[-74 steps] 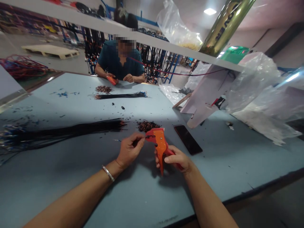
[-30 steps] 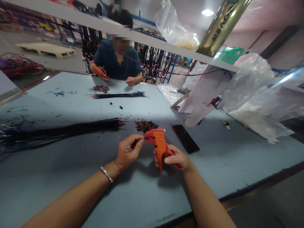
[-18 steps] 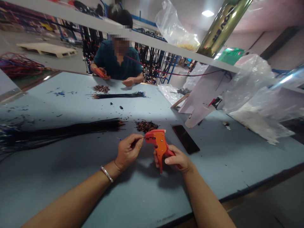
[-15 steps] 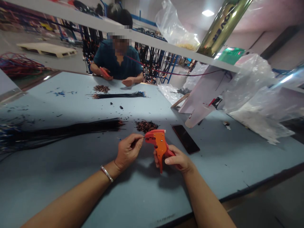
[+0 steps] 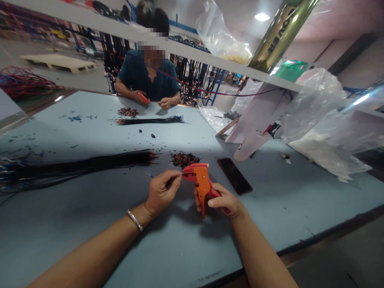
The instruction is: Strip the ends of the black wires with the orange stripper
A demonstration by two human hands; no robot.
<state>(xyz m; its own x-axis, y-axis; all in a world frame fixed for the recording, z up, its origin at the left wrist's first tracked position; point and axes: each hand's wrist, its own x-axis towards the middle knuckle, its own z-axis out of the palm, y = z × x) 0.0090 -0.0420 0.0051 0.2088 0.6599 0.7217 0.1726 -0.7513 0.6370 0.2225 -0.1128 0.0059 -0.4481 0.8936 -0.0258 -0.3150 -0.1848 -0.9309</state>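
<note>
My right hand (image 5: 220,200) is wrapped round the handles of a red and orange wire stripper (image 5: 203,182), held upright above the table. My left hand (image 5: 163,190) pinches a thin dark wire (image 5: 183,175), whose end lies at the stripper's jaws. Most of that wire is hidden by the fingers. Behind the tool lies a heap of short black and copper-coloured scraps (image 5: 185,159). To the left stretches a long bundle of black wires (image 5: 99,164), with blue ends at the far left.
Right of the stripper lies a dark phone (image 5: 235,175). Across the blue-grey table (image 5: 270,216) a person (image 5: 147,80) holds a red tool, near a smaller wire bundle (image 5: 150,120) and scrap pile (image 5: 128,112). A white shelf beam (image 5: 192,48) crosses above; plastic bags (image 5: 315,104) stand right.
My hands have barely moved; the wire now shows darker at the stripper's jaws. Across the table, the person's hands have shifted, bringing the red tool lower and to the right.
</note>
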